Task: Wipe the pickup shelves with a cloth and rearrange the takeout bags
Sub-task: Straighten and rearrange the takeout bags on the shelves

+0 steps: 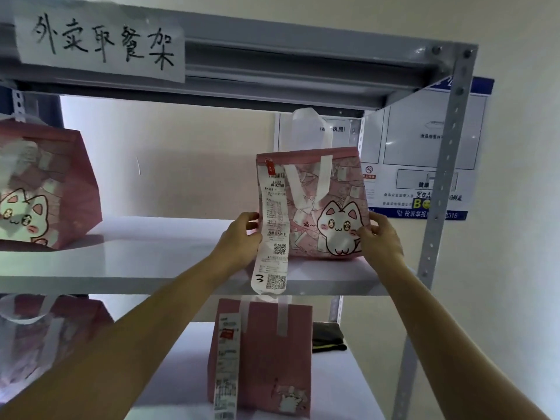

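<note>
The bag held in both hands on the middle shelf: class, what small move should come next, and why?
Probably ease the bag back from the shelf edge, then let go. The left hand and right hand grip its sides; it stands upright near the front, and its receipt hangs past the edge over the lower bag.

Two bare forearms, no sleeves in view, left grip [242,237], right grip [380,239]

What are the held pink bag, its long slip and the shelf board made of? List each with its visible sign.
Pink bag: looks like matte non-woven fabric; soft creases, flat white strap handles.
Slip: thin printed paper; it curls and hangs over the board's edge.
Shelf board: smooth, glossy white surface, possibly laminate or painted metal; faint reflections.
</note>
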A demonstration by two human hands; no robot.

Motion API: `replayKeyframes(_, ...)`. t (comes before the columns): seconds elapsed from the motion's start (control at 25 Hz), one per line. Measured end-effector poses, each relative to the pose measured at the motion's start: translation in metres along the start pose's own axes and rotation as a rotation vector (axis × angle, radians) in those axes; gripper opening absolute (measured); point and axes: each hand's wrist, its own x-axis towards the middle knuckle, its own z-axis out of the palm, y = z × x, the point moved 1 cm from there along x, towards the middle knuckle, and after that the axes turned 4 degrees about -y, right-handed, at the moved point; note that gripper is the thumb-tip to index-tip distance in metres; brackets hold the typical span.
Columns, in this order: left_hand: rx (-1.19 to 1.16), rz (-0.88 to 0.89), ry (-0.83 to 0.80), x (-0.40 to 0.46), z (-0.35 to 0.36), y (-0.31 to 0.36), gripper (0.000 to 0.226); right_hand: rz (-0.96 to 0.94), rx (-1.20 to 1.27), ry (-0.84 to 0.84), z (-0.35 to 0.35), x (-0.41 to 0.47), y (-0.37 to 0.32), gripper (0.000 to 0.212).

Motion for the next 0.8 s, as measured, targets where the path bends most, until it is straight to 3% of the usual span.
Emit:
replayKeyframes(0.52, 0.067, 0.006, 0.051, -0.008, 0.028, 0.013, 0.046, 0.019, 0.017, -0.022, -0.024, 0.008, 0.006, 0.041)
replayKeyframes(0.8, 0.241, 0.106, 0.044, -0.034, 0.024, 0.009, 0.045, -0.093, -0.096, 0.147, -0.028, -0.020, 0.007, 0.049)
